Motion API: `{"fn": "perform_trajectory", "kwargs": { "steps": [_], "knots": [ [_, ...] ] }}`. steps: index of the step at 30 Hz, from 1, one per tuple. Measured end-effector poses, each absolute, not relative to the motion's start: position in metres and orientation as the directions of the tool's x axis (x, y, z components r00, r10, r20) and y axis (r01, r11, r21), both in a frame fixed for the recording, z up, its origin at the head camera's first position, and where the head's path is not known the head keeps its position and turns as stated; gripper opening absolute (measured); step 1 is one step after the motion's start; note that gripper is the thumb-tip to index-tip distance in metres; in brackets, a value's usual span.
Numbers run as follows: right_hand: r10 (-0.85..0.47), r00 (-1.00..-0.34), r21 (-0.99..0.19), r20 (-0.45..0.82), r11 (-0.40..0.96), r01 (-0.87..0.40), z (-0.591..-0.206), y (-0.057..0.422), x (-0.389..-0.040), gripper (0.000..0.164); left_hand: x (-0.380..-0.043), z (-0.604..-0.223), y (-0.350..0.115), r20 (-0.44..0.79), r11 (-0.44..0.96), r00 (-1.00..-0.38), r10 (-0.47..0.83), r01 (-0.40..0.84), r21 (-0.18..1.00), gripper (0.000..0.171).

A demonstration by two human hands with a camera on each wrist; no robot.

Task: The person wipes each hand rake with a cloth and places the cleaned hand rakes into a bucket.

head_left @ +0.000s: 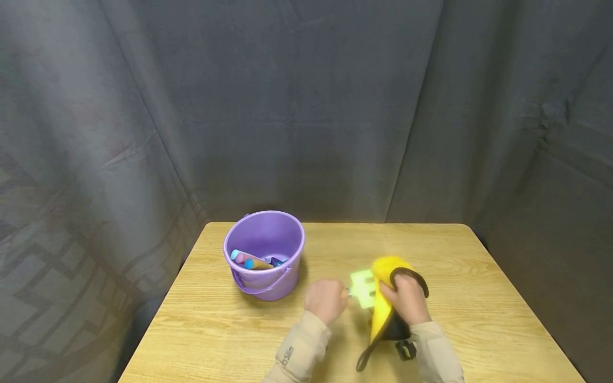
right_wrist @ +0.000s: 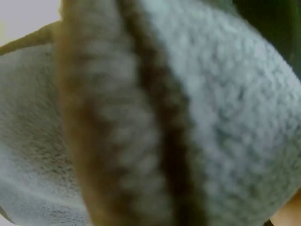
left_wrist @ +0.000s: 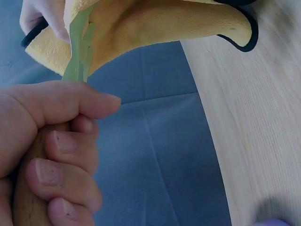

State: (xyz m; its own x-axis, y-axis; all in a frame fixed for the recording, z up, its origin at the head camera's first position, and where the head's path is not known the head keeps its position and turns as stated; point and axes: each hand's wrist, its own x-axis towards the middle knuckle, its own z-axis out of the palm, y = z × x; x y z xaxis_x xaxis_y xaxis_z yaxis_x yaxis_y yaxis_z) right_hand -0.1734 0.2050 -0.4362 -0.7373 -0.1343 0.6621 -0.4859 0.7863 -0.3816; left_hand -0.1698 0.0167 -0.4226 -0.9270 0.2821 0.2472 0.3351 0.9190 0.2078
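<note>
My left hand [head_left: 326, 300] grips the wooden handle [left_wrist: 34, 188] of a small garden fork with a flat light green pronged head [head_left: 362, 287]. My right hand [head_left: 407, 299] holds a yellow cloth [head_left: 381, 303] with dark edging, bunched against the prongs. In the left wrist view the cloth [left_wrist: 136, 35] wraps behind the green head [left_wrist: 79, 52], and part of the right hand [left_wrist: 42, 14] shows beyond it. Blurred fabric [right_wrist: 235, 103] fills the right wrist view, where the right fingers are mostly hidden. The cloth's lower corner hangs toward the table's near side.
A purple bucket [head_left: 293, 274] stands left of the hands, with several tube-like things [head_left: 256, 264] inside. Beneath the right hand lies a black thing with a buckle [head_left: 406, 350]. The wooden table [head_left: 191, 324] ends at grey curtains [head_left: 297, 106] behind.
</note>
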Motion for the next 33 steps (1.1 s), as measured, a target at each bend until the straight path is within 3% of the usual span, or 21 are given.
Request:
{"fn": "perform_trajectory", "kwargs": {
  "steps": [7,13,20,27,30,33],
  "knots": [
    [-0.066,-0.706,-0.419,0.706,0.764,-0.491,-0.4401,0.2081,-0.1755,0.040,-0.1696,-0.4221,0.0146,0.266,0.915,-0.922,0.280,0.340,0.215,0.033],
    [0.014,-0.713,-0.504,0.701,0.716,-0.482,-0.4416,0.2095,-0.1752,0.026,-0.1690,-0.4216,0.0134,0.279,0.911,-0.918,0.281,0.347,0.221,0.034],
    [0.106,-0.713,-0.580,0.693,0.669,-0.464,-0.4449,0.2128,-0.1757,0.021,-0.1692,-0.4214,0.0128,0.269,0.908,-0.920,0.286,0.350,0.230,0.033],
    [0.264,-0.887,-0.847,0.378,0.485,-0.217,-0.4375,0.2137,-0.1692,0.009,-0.1685,-0.4217,0.0125,0.255,0.899,-0.921,0.295,0.358,0.251,0.032],
    [0.308,-0.913,-0.899,0.268,0.422,-0.121,-0.4354,0.2138,-0.1686,0.009,-0.1688,-0.4215,0.0126,0.253,0.901,-0.920,0.298,0.359,0.244,0.030],
    [0.377,-0.897,-0.923,0.231,0.377,-0.079,-0.4374,0.2135,-0.1692,0.010,-0.1689,-0.4202,0.0121,0.237,0.904,-0.927,0.291,0.348,0.248,0.022]
  ]
}}
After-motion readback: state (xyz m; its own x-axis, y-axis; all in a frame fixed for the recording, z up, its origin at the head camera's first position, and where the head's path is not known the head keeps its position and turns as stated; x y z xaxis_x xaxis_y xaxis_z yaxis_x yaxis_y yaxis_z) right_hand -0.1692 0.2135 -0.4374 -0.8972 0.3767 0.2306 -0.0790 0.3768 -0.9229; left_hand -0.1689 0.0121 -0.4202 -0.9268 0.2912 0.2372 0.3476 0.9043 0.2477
